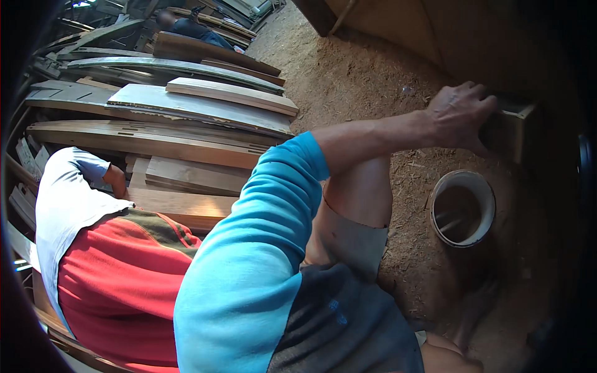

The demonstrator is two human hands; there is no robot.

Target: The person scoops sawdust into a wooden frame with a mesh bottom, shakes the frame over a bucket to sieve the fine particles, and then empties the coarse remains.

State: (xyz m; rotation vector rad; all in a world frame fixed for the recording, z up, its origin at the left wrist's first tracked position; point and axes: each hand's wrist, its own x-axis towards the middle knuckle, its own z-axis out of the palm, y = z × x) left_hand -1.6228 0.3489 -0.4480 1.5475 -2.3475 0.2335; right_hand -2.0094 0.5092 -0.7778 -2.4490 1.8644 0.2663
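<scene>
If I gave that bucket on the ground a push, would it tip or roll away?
The bucket probably wouldn't roll straight off, since it stands with its open end up. Knocked on its side, it might roll, because it's round. It's likely stiff, as its mouth keeps a neat ring.

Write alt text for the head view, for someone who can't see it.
The left hand is on a shadowed wooden block, near a pale bucket on the brown ground. At left, another person in red and white is beside stacked planks.
</scene>
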